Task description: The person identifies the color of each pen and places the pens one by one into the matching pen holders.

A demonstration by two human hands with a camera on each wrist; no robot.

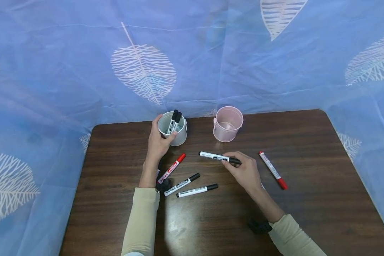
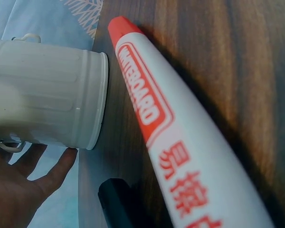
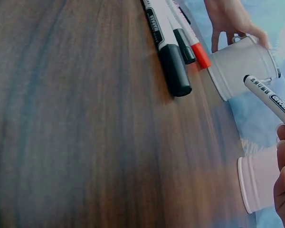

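Observation:
At the table's back left, my left hand [image 1: 158,141] grips a pale grey-green bucket [image 1: 178,140], thumb at the near rim and fingers round its left side. Two black-capped markers [image 1: 173,122] stand leaning inside it. My right hand [image 1: 245,172] pinches a white marker [image 1: 211,155] by its black-capped end, above the table. The marker's other end points left, toward the bucket; the right wrist view shows this end [image 3: 263,92] too. A pink bucket [image 1: 226,134] stands behind the right hand, with no marker visible in it.
Near my left wrist lie a red-capped marker [image 1: 171,168] and two black-capped markers, one farther back [image 1: 181,185] and one nearer [image 1: 196,191]. Another red marker [image 1: 273,170] lies right of my right hand. A blue leaf-print cloth [image 1: 195,64] hangs behind the brown table [image 1: 307,142].

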